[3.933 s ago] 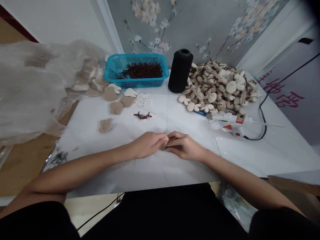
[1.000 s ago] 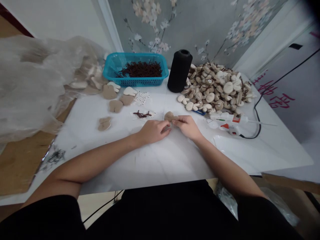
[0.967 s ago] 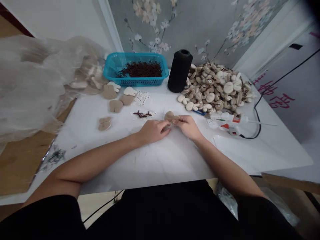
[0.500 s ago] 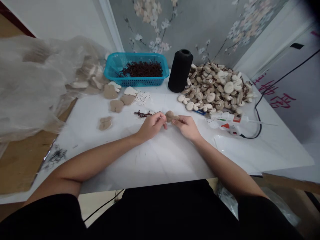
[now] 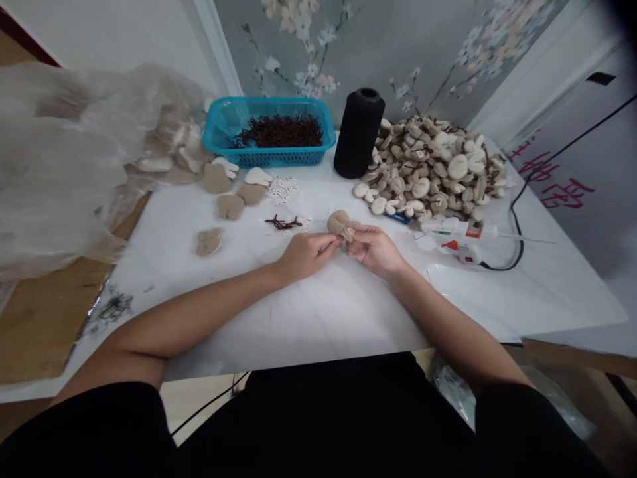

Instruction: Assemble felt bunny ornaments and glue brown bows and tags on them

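Observation:
A small padded beige fabric bunny head (image 5: 338,222) is held just above the white table. My right hand (image 5: 375,252) grips it at the ear end, thumb and fingers closed round it. From the other side, the closed fingertips of my left hand (image 5: 304,256) pinch at its lower edge; exactly what they hold there is partly hidden. Just beyond my left hand lie some dark brown cords (image 5: 283,223) on small white pieces. A single beige bunny piece (image 5: 208,241) rests farther left.
A blue basket (image 5: 269,158) of brown cords and a black thread cone (image 5: 359,136) stand at the back. Stuffed bunny heads (image 5: 428,172) are heaped at the right, with a glue gun (image 5: 468,253) in front. Plastic sheeting (image 5: 89,159) covers the left; flat beige pieces (image 5: 230,206) lie nearby.
The bunny head has been turned so its round part points up and away. My left fingers have closed in against its lower edge. The view has shifted slightly.

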Available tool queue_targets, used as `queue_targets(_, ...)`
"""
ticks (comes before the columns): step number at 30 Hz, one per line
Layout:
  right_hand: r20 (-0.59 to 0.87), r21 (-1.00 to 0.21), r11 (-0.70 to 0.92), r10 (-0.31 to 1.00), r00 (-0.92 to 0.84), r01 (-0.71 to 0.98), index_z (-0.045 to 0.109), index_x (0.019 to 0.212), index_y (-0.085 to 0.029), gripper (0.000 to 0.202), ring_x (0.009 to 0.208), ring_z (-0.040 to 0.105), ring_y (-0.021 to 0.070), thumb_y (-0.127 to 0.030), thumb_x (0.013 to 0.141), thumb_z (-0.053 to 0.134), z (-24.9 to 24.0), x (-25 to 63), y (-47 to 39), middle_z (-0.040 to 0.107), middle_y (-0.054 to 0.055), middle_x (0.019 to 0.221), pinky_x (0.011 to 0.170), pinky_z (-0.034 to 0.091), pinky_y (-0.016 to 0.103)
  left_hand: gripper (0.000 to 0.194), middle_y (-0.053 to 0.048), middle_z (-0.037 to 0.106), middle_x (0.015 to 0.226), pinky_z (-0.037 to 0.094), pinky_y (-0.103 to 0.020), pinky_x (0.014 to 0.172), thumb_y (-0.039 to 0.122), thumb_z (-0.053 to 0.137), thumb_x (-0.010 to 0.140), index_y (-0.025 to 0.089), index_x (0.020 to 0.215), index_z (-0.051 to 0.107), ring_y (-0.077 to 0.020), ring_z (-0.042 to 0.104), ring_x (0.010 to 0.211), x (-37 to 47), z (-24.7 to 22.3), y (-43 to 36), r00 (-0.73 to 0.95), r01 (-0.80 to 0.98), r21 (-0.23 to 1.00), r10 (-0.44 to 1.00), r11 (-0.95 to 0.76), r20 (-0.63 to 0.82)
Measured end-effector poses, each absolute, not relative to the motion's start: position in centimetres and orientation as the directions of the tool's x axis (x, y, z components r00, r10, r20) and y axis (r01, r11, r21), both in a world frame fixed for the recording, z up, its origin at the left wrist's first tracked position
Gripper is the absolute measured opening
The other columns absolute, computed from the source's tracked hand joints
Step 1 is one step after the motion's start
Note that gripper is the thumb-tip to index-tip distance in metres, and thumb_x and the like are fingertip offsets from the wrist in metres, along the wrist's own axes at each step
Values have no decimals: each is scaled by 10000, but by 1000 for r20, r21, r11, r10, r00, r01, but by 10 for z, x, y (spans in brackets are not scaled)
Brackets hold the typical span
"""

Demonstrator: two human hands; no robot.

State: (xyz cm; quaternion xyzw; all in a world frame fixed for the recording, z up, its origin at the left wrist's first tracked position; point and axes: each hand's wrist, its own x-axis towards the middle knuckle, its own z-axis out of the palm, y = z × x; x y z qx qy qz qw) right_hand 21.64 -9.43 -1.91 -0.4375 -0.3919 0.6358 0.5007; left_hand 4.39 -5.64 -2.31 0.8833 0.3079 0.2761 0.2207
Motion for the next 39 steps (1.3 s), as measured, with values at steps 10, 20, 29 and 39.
queue_targets(10,-273,-956,-289,790,-549,60,621,649,-133,162,521,339,76,-286,664,672,-3,244,-102,435,-45,544,522,236,251,185,-97,643,1024,458,-260,732,176,460,805,170,895,622,-152,604,821,36,-19,-40,873,80,695,387,-714,297)
queue_targets(20,-319,-935,-156,762,-563,319,545,567,-156,226,495,280,66,-305,730,593,8,240,-101,361,-64,504,497,206,242,183,-62,561,871,436,-266,700,319,546,799,162,743,472,-138,515,769,40,-10,-39,899,42,967,431,-251,73)
queue_targets(29,-55,-831,105,962,-269,546,670,766,-142,258,498,269,70,-386,759,585,-1,231,-104,366,-66,503,507,234,225,258,-11,502,823,428,-235,633,264,660,722,167,742,422,-78,473,668,43,-25,-42,805,39,983,588,-180,76)
queue_targets(39,-24,-876,114,960,-280,468,580,553,-133,322,516,251,71,-379,758,549,-4,220,-101,302,-48,508,490,207,231,385,-1,501,659,385,-269,577,393,647,740,181,600,359,-113,478,613,49,-11,-49,669,-191,974,710,-123,220)
